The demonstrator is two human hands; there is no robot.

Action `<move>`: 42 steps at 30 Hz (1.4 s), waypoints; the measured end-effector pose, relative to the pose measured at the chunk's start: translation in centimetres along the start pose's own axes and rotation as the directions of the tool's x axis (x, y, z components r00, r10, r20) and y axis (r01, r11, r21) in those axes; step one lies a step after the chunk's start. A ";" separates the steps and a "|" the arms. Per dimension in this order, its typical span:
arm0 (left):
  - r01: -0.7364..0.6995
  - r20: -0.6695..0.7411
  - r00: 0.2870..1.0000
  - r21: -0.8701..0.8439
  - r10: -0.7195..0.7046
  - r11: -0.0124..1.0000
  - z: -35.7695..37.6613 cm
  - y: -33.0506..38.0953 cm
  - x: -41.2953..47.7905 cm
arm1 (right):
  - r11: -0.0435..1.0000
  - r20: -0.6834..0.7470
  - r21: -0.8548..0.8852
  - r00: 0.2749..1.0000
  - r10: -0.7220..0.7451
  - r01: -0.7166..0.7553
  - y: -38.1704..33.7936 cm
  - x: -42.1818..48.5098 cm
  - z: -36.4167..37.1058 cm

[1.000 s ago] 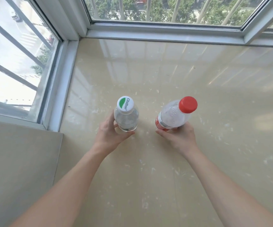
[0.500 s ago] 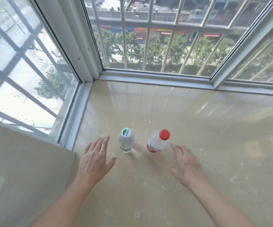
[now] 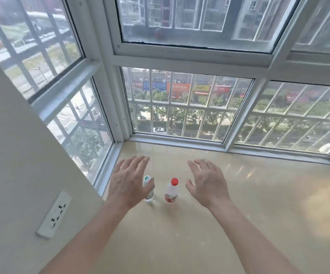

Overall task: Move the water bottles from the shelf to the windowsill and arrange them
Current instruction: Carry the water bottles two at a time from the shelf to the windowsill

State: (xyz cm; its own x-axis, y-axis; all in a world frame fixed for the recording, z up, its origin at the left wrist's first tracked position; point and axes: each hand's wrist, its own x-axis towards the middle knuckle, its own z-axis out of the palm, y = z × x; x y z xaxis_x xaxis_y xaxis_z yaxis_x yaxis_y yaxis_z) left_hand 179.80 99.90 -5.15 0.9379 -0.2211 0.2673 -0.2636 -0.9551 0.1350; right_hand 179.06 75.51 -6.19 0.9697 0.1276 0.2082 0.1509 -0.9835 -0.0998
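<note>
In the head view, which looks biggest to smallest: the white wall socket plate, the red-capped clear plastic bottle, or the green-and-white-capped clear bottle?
1. White wall socket plate, though nearer the camera.
2. Red-capped clear plastic bottle and green-and-white-capped clear bottle look alike; the left hand hides part of the latter, so unranked.
</note>
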 end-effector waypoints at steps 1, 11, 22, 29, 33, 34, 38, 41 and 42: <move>-0.008 -0.022 1.000 0.007 0.009 1.000 -1.3 0.8 0.1 | 1.000 -0.038 0.003 0.999 -0.005 0.005 -0.4 0.0 -1.3; -0.064 -0.114 0.991 0.028 0.067 0.998 -6.6 4.8 0.7 | 0.999 -0.181 0.032 0.983 0.031 -0.025 -0.7 -1.3 -7.5; -0.252 -0.099 0.964 -0.063 0.245 0.966 -5.6 10.1 2.8 | 0.965 -0.215 0.025 0.941 0.260 -0.261 3.0 -5.4 -9.6; -0.539 -0.049 0.841 -0.178 0.539 0.824 -3.6 16.2 2.9 | 0.821 -0.255 -0.004 0.794 0.551 -0.571 4.3 -13.1 -11.1; -0.676 -0.034 0.719 -0.270 0.695 0.686 -2.9 20.6 0.4 | 0.673 -0.263 -0.015 0.652 0.711 -0.740 3.7 -19.7 -11.3; -0.705 -0.037 0.683 -0.292 0.729 0.646 -2.7 21.6 -0.4 | 0.630 -0.264 -0.021 0.612 0.745 -0.776 3.3 -21.4 -11.4; -0.798 -0.061 0.539 -0.356 0.840 0.486 -2.5 25.3 -3.9 | 0.458 -0.284 -0.046 0.451 0.846 -0.888 1.3 -28.1 -12.2; -0.849 -0.090 0.432 -0.374 0.897 0.372 -2.9 28.2 -6.6 | 0.348 -0.314 -0.032 0.340 0.887 -0.937 0.1 -32.5 -12.9; -0.863 -0.101 0.401 -0.377 0.911 0.338 -3.1 29.2 -7.6 | 0.314 -0.331 -0.026 0.305 0.893 -0.949 -0.2 -33.9 -13.0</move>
State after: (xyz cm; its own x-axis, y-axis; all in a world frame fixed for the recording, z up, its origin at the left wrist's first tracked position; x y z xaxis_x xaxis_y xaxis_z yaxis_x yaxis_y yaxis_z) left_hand 164.31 74.34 -0.33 0.1130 -0.9383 0.3269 -0.9830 -0.0575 0.1746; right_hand 143.65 69.72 -0.53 0.3665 -0.8820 0.2963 -0.8780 -0.4333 -0.2036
